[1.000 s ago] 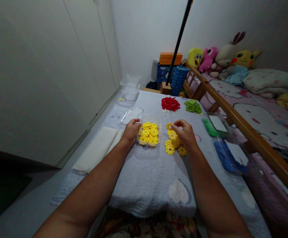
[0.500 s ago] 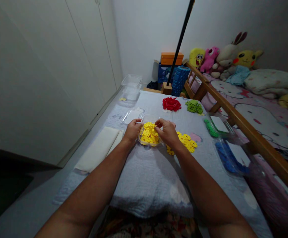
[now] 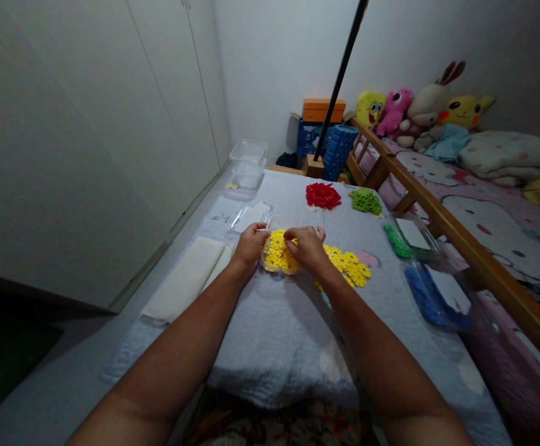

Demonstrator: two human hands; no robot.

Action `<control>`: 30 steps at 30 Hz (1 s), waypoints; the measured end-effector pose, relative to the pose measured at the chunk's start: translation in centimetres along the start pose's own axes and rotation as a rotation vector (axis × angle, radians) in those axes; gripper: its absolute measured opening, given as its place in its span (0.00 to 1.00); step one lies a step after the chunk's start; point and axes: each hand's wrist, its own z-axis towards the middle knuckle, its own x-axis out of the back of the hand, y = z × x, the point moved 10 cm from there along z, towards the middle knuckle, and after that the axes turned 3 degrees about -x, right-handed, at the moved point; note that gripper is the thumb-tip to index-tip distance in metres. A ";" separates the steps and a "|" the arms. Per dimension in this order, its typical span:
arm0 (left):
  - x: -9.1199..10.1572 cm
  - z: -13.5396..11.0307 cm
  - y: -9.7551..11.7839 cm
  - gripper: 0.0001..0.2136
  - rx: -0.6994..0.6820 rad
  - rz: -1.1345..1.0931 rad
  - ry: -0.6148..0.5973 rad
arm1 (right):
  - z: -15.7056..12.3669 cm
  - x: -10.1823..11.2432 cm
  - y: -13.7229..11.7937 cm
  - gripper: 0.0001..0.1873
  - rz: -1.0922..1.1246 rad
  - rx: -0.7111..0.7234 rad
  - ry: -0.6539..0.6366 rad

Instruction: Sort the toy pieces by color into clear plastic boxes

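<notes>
A clear plastic box [image 3: 270, 270] in the middle of the table holds many yellow flower-shaped pieces [image 3: 276, 251]. My left hand [image 3: 251, 243] grips the box's left rim between thumb and fingers. Over the right part of the box is my right hand [image 3: 307, 246], its fingers bent down to the yellow pieces inside; whether a piece is pinched there is hidden. A loose pile of the same yellow pieces [image 3: 353, 267] lies on the cloth just right of the box, partly behind my right wrist.
Red pieces [image 3: 323, 196] and light green pieces [image 3: 365, 201] lie in piles at the back. Lidded boxes of green pieces [image 3: 396, 241] and blue pieces [image 3: 430, 297] stand along the right, by the wooden bed rail [image 3: 430, 207]. Stacked clear boxes [image 3: 248, 162], a clear lid [image 3: 250, 218] and folded cloth [image 3: 186, 279] are leftward.
My right hand has moved slightly left and lower over the box, covering more of the yellow pieces. My left hand stays on the rim. The view has shifted a little.
</notes>
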 end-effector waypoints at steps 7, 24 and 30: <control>-0.1 -0.1 0.1 0.19 0.006 0.004 0.002 | -0.4 2.4 2.8 0.12 0.085 0.009 0.062; 0.2 0.2 -0.1 0.19 -0.018 0.022 0.012 | -2.4 2.7 13.7 0.18 -0.342 -0.333 -0.052; 0.1 0.3 -0.1 0.19 -0.022 0.022 0.005 | -2.1 1.9 12.8 0.17 -0.354 -0.300 -0.041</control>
